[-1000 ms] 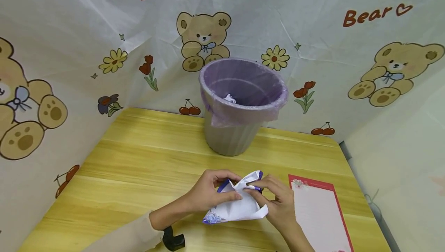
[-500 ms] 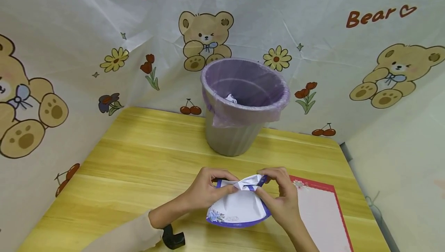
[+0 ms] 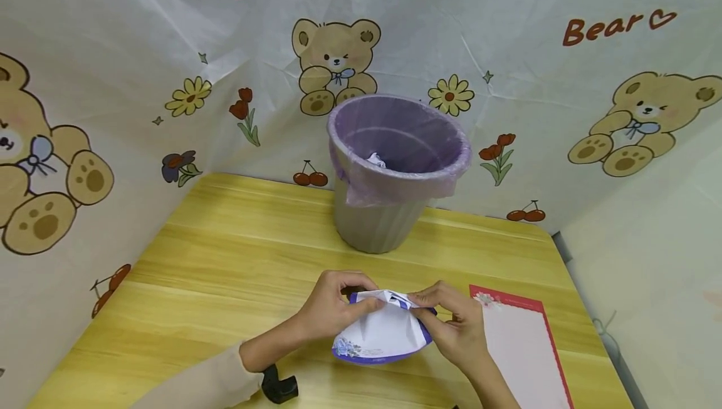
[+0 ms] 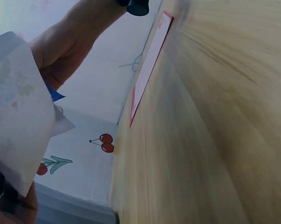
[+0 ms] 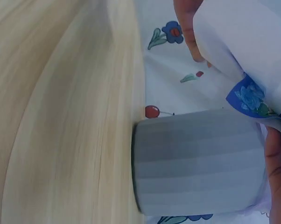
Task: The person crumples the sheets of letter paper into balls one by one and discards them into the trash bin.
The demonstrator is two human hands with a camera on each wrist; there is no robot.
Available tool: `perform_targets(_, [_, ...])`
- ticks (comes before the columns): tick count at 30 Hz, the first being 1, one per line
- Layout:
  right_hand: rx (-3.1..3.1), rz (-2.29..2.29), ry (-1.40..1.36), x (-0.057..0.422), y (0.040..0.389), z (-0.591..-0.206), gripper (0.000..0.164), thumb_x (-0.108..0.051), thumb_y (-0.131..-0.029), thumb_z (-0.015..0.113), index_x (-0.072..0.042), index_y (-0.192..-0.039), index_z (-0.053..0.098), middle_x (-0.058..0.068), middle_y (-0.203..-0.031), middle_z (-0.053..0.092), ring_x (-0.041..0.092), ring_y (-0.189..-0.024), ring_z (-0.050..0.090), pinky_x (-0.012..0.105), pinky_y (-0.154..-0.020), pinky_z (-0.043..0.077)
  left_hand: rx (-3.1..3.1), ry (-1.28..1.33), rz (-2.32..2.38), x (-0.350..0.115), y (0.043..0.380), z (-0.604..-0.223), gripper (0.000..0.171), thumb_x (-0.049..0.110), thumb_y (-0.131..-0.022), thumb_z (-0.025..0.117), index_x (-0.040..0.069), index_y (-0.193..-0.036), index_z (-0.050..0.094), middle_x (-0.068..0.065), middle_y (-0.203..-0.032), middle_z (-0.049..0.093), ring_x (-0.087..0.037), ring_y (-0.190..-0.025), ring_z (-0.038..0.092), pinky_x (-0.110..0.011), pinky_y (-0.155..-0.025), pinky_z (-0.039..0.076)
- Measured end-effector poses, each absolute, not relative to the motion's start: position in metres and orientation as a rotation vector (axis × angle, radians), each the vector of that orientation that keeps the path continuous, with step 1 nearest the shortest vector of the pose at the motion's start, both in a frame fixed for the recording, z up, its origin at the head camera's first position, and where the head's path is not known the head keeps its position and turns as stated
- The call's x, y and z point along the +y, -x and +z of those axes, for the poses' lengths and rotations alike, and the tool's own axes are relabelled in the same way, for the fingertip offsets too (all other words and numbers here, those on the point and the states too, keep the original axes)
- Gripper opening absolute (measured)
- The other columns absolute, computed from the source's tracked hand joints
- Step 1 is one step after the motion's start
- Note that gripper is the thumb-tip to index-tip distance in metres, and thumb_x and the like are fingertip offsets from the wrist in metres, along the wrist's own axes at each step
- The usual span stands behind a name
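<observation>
Both hands hold a crumpled sheet of white paper (image 3: 383, 334) with a blue-purple border and a printed blue flower corner. My left hand (image 3: 333, 305) pinches its upper left side between thumb and fingers. On the upper right, my right hand (image 3: 457, 324) pinches the gathered top fold. The sheet bulges below the hands, over the front of the table. In the left wrist view the paper (image 4: 19, 107) hides part of the fingers. From the right wrist, a blue flowered corner of the paper (image 5: 252, 98) shows between the two hands.
A grey trash bin (image 3: 372, 221) with a purple liner stands at the back of the wooden table (image 3: 237, 240); a piece of white paper (image 3: 375, 160) lies inside. A red-bordered sheet (image 3: 521, 340) lies flat at right. Bear-printed cloth (image 3: 248, 33) hangs behind.
The right hand has shifted its grip on the top fold, moving out and then back inward. The paper's lower part has spread, showing its border, and its top is more tightly gathered.
</observation>
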State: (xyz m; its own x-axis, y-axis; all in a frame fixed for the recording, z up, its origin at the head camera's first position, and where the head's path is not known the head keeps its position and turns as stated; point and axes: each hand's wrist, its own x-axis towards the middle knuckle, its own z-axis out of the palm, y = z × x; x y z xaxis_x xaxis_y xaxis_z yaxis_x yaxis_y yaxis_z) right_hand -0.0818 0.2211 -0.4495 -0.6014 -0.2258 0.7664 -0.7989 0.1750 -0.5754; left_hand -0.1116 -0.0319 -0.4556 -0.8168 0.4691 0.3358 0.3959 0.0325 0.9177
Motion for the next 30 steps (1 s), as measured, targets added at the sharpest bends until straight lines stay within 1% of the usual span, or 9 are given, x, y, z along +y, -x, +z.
perform_targets(3, [-1.926, 1.461, -0.949, 0.225, 0.083, -0.449, 0.042, 0.033, -0.067, 0.079, 0.001, -0.094, 0.081, 0.015, -0.089, 0.08, 0.014, -0.085, 0.078, 0.017, -0.077, 0.063, 2.187, -0.953, 1.886, -0.038, 0.115, -0.458, 0.004, 0.022, -0.1, 0.079, 0.02, -0.101, 0.083, 0.001, -0.096, 0.081, -0.004, -0.08, 0.065, -0.023, -0.071, 0.059])
perform_targets(8, [-1.876, 1.58, -0.851, 0.236, 0.084, -0.448, 0.032, 0.031, -0.072, 0.077, 0.006, -0.093, 0.078, 0.011, -0.093, 0.083, 0.014, -0.088, 0.08, 0.02, -0.081, 0.065, 1.993, -1.141, 1.847, -0.056, 0.119, -0.46, 0.024, 0.017, -0.111, 0.06, 0.008, -0.126, 0.076, -0.013, -0.119, 0.077, -0.009, -0.108, 0.068, -0.031, -0.1, 0.059])
perform_targets(10, [-1.86, 1.637, -0.795, 0.24, 0.085, -0.447, 0.029, 0.031, -0.074, 0.076, 0.008, -0.092, 0.077, 0.009, -0.094, 0.083, 0.014, -0.088, 0.08, 0.02, -0.08, 0.065, 1.893, -1.217, 1.831, -0.062, 0.119, -0.461, 0.039, 0.028, -0.114, 0.053, 0.003, -0.138, 0.069, -0.019, -0.134, 0.072, -0.01, -0.123, 0.065, -0.033, -0.111, 0.054])
perform_targets(12, [-1.85, 1.689, -0.741, 0.244, 0.085, -0.447, 0.026, 0.03, -0.077, 0.075, 0.01, -0.093, 0.076, 0.008, -0.095, 0.083, 0.015, -0.087, 0.079, 0.021, -0.077, 0.065, 1.805, -1.27, 1.811, -0.066, 0.118, -0.461, 0.061, 0.049, -0.113, 0.049, 0.0, -0.149, 0.06, -0.022, -0.146, 0.064, -0.011, -0.135, 0.059, -0.034, -0.118, 0.05])
perform_targets(14, [-1.842, 1.738, -0.694, 0.246, 0.085, -0.446, 0.025, 0.031, -0.078, 0.072, 0.011, -0.093, 0.076, 0.008, -0.094, 0.082, 0.015, -0.085, 0.078, 0.02, -0.074, 0.065, 1.749, -1.289, 1.804, -0.067, 0.116, -0.461, 0.081, 0.065, -0.106, 0.054, 0.001, -0.156, 0.052, -0.023, -0.156, 0.057, -0.012, -0.144, 0.054, -0.036, -0.124, 0.046])
perform_targets(16, [-1.833, 1.779, -0.668, 0.246, 0.085, -0.446, 0.026, 0.033, -0.078, 0.07, 0.012, -0.093, 0.076, 0.008, -0.094, 0.082, 0.014, -0.084, 0.078, 0.02, -0.072, 0.065, 1.758, -1.296, 1.805, -0.064, 0.115, -0.459, 0.088, 0.068, -0.1, 0.064, 0.004, -0.158, 0.051, -0.021, -0.157, 0.056, -0.014, -0.147, 0.054, -0.036, -0.126, 0.046])
perform_targets(20, [-1.826, 1.829, -0.681, 0.244, 0.083, -0.446, 0.027, 0.034, -0.078, 0.068, 0.013, -0.093, 0.076, 0.008, -0.094, 0.082, 0.015, -0.085, 0.078, 0.022, -0.071, 0.065, 1.88, -1.26, 1.854, -0.053, 0.112, -0.456, 0.065, 0.032, -0.092, 0.088, 0.008, -0.147, 0.063, -0.015, -0.142, 0.069, -0.014, -0.128, 0.067, -0.035, -0.113, 0.057])
perform_targets(23, [-1.823, 1.837, -0.726, 0.241, 0.081, -0.447, 0.025, 0.031, -0.079, 0.071, 0.011, -0.094, 0.076, 0.007, -0.094, 0.082, 0.016, -0.086, 0.078, 0.023, -0.072, 0.066, 1.983, -1.192, 1.869, -0.045, 0.112, -0.455, 0.05, 0.013, -0.087, 0.091, 0.012, -0.133, 0.072, -0.009, -0.124, 0.076, -0.009, -0.108, 0.071, -0.031, -0.098, 0.063])
perform_targets(30, [-1.836, 1.823, -0.844, 0.231, 0.077, -0.451, 0.018, 0.02, -0.083, 0.079, 0.008, -0.096, 0.077, 0.006, -0.099, 0.083, 0.02, -0.09, 0.077, 0.025, -0.077, 0.066, 2.084, -1.058, 1.814, -0.033, 0.114, -0.45, 0.02, 0.023, -0.091, 0.089, 0.019, -0.108, 0.079, 0.001, -0.099, 0.077, -0.003, -0.083, 0.066, -0.024, -0.074, 0.061])
